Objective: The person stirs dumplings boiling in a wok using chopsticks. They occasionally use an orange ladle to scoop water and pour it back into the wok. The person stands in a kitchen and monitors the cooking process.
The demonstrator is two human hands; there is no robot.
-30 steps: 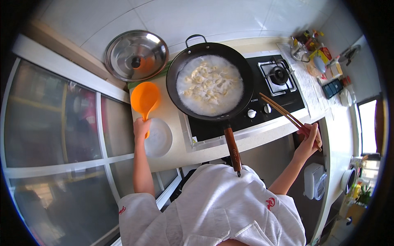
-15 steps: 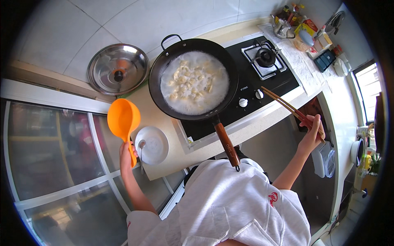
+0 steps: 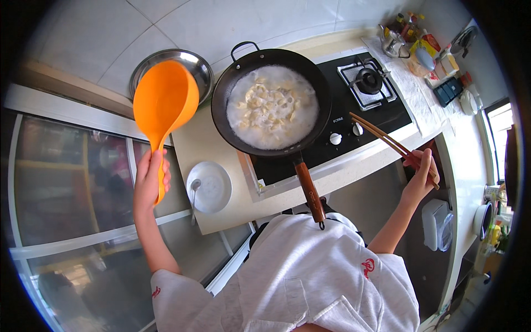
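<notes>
My left hand (image 3: 148, 176) grips the handle of a big orange ladle (image 3: 165, 95), raised at the left with its bowl overlapping the pan lid behind it. In my right hand (image 3: 421, 171) is a pair of wooden chopsticks (image 3: 381, 136), their tips pointing left over the stove's front edge, apart from the pan. A dark wok (image 3: 324, 105) with a brown wooden handle sits on the left burner. Pale dumplings (image 3: 271, 105) float in its white, foamy water. Between the ladle and the wok handle lies a white bowl (image 3: 213, 193) with a metal spoon (image 3: 194, 195) leaning on its rim.
The steel lid (image 3: 202, 69) leans against the tiled wall. Right of the wok, the black gas stove (image 3: 337, 72) has a second burner (image 3: 369, 81) and white knobs. A kettle (image 3: 391, 43), bottles and boxes crowd the far right corner. The wok handle juts toward my body.
My left hand has lifted the orange ladle higher and to the left, and it looks larger. My right hand with the chopsticks stays nearly in place. The view has shifted slightly.
</notes>
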